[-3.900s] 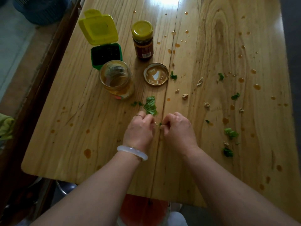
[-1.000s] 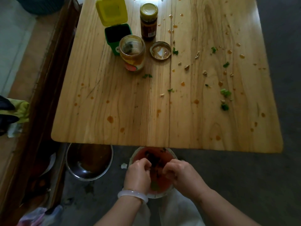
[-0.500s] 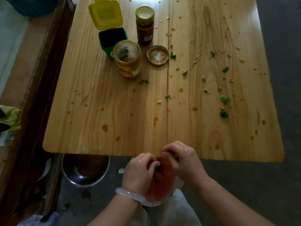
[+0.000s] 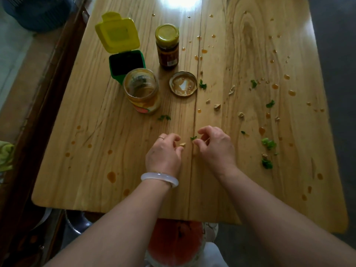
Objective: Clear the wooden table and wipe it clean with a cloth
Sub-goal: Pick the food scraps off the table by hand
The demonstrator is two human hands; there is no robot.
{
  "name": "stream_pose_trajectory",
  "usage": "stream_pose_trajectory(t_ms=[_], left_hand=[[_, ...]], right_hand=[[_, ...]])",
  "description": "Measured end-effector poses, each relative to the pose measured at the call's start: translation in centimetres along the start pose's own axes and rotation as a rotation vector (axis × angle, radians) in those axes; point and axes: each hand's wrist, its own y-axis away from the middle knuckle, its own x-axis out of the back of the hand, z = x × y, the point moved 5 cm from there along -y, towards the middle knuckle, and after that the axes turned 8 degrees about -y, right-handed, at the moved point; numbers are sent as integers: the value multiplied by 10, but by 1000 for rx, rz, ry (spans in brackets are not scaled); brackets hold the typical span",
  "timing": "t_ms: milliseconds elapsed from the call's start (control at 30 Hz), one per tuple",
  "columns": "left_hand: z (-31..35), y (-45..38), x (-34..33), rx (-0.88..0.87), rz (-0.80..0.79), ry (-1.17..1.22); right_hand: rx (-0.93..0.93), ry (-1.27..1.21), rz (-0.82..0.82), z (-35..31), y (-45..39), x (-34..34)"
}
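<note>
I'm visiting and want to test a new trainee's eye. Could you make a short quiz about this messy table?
1. True or false: the open glass jar has its lid on.
2. What lies between the hands: (a) a spoon, (b) a beige crumb and a green leaf bit, (c) a cloth?
3. What colour is the flip lid of the green container?

Key: 1 false; its loose lid lies beside it. 2 b. 3 yellow.

The wooden table [image 4: 92,170], glossy and pale, lies spattered with orange drops and green scraps [image 4: 266,163].
</note>
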Motion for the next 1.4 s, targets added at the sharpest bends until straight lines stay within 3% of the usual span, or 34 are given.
stream_pose_trajectory(t_ms=[267,433,567,900,1200,1400], left_hand=[[8,-16,-13,-24,-76,-97],[6,-34,3,18,29,-38],[10,-55,4,53,4,-48],[17,-51,-6,-162,183,-61],[39,-56,-9,-91,84,114],[47,-56,-11,31,95,192]], right_hand=[[50,98,-87,-1,-17,-7],[122,153,-132,0,-17,-11],[115,82,-117,2,-20,-10],[99,-117,-74,12,-30,4],[-64,-189,182,22,-74,45],[-57,-9,76,24,-91,41]])
